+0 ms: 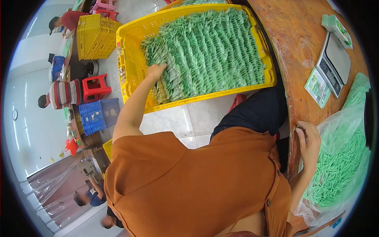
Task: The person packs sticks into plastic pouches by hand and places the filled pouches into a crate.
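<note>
A yellow plastic crate (128, 35) holds rows of flat green-and-clear packets (209, 51). Over the crate's left part, my left hand (156, 72) reaches in and touches the packets at its near-left side; its fingers are partly hidden among them. My right hand (308, 138) is at the edge of the wooden table (296, 87), fingers curled with thumb and fingertips close together; whatever lies between them is too small to name. Beside it, a clear plastic bag (335, 134) is full of small green sticks (335, 170).
A scale (329, 65) stands on the table, with a printed packet (318, 87) beside it and a packet stack (336, 29) behind. Leftward are stacked yellow crates (96, 37), a red stool (94, 87), blue crates (92, 117) and several people at other tables.
</note>
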`<state>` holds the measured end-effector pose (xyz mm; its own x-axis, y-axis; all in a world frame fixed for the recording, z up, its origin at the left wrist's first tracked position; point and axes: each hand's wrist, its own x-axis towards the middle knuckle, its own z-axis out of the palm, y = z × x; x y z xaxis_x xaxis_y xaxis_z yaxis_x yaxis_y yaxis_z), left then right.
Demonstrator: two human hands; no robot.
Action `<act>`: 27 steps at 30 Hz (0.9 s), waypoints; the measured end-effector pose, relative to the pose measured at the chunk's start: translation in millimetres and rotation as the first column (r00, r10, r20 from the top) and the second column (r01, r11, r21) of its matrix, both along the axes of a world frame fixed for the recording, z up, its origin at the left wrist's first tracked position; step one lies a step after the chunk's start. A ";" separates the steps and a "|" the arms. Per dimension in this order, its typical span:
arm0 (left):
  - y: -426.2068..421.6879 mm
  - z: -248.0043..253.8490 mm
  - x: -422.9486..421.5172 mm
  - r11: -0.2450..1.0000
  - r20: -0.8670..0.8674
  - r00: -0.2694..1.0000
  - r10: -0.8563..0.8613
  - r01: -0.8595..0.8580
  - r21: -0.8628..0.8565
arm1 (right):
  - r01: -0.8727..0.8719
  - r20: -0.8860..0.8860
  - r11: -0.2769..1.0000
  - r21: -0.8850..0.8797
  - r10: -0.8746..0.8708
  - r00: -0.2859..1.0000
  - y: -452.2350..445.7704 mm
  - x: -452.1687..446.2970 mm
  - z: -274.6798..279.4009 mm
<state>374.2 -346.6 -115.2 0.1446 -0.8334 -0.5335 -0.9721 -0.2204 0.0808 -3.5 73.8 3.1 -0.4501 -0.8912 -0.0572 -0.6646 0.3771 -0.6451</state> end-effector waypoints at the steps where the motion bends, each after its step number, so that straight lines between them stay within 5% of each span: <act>1: -7.5 -17.8 13.5 0.923 0.157 0.917 -0.368 0.380 -0.054 | -0.001 0.008 1.000 0.001 0.001 1.000 0.2 -0.4 0.2; 2: -12.8 -26.8 21.9 0.707 0.318 0.681 -0.659 0.705 -0.045 | 0.002 0.006 1.000 0.002 -0.002 1.000 0.6 -0.8 0.2; 5: -10.8 -3.8 19.6 0.663 0.323 0.619 -0.716 0.748 0.033 | -0.001 -0.010 1.000 -0.008 0.001 1.000 2.3 -2.7 -0.1; 6: -17.2 -7.8 26.0 0.817 0.248 0.819 -0.517 0.559 -0.144 | 0.001 -0.009 1.000 -0.007 -0.001 1.000 3.6 -3.6 -0.3; 10: -29.3 27.7 31.1 0.854 0.253 0.875 -0.414 0.469 -0.227 | 0.013 -0.010 1.000 -0.009 -0.014 1.000 2.9 -2.8 0.7; 12: -36.3 8.8 43.4 0.783 0.173 0.874 -0.454 0.484 -0.390 | 0.004 -0.016 1.000 -0.023 -0.005 1.000 1.7 -3.3 -0.3; 13: -44.3 -13.8 66.4 0.777 0.150 0.844 -0.515 0.534 -0.334 | 0.000 -0.027 0.999 -0.033 -0.001 1.000 2.4 -4.2 -0.6; 14: -58.7 -52.5 97.9 0.749 0.106 0.794 -0.599 0.602 -0.276 | 0.000 -0.040 0.999 -0.033 -0.001 0.999 2.9 -2.7 -1.4; 15: -68.3 -102.7 143.6 0.465 0.107 0.547 -0.830 0.786 -0.408 | -0.063 -0.071 0.995 -0.080 0.058 0.996 4.1 -0.9 -0.5; 16: -80.7 -130.2 172.0 0.419 0.086 0.427 -0.900 0.903 -0.098 | 0.012 -0.029 1.000 -0.020 -0.012 1.000 6.9 11.9 -4.8; 17: -18.5 -54.7 85.7 0.828 -0.262 0.791 -0.553 0.556 -0.072 | -0.154 -0.067 0.986 -0.062 0.150 0.986 17.6 -2.8 -16.7; 18: -37.6 -76.7 96.0 0.967 -0.693 0.719 0.060 0.130 0.219 | -0.112 -0.204 0.990 -0.085 0.093 0.975 24.5 -0.3 -12.2; 19: -16.7 -45.3 72.0 0.930 -0.762 0.646 -0.048 0.308 0.202 | -0.091 -0.290 0.988 -0.124 0.052 0.956 34.7 -0.4 -13.6; 20: -58.9 -83.4 110.7 0.754 -0.072 0.753 -0.654 0.641 -0.145 | -0.041 -0.253 0.965 -0.260 -0.027 0.967 42.3 -2.5 -8.1; 22: -44.6 -97.2 88.2 0.804 0.159 0.888 -0.432 0.459 -0.377 | 0.016 -0.255 0.964 -0.265 -0.086 0.963 66.6 -5.5 2.9; 26: 4.9 -51.5 -2.5 0.760 0.226 0.843 -0.487 0.537 -0.366 | 0.198 -0.335 0.911 -0.361 -0.325 0.885 130.4 -30.5 25.2; 27: 8.3 -42.7 -8.2 0.758 0.248 0.840 -0.483 0.542 -0.362 | 0.406 -0.211 0.830 -0.382 -0.506 0.836 148.7 -38.8 36.4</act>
